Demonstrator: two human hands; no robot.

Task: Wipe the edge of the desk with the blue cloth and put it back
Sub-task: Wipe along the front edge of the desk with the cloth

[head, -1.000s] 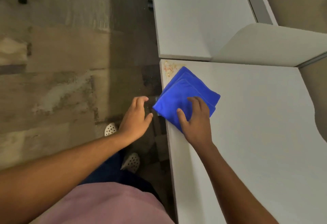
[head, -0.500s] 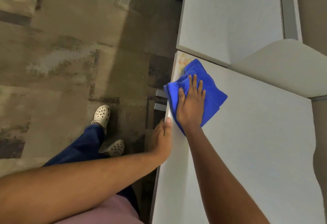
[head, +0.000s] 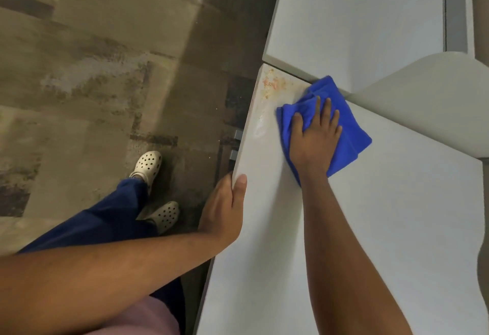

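head | right hand flat, fingers spread on blue cloth | left hand grips desk edge

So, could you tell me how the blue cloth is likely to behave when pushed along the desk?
The blue cloth looks soft and floppy: it bunches under the right hand. Probably light, it should slide easily over the smooth desk.

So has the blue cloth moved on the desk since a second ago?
Yes. The blue cloth overhung the desk edge beside the orange stain; now it lies inboard of that edge, under the right hand.
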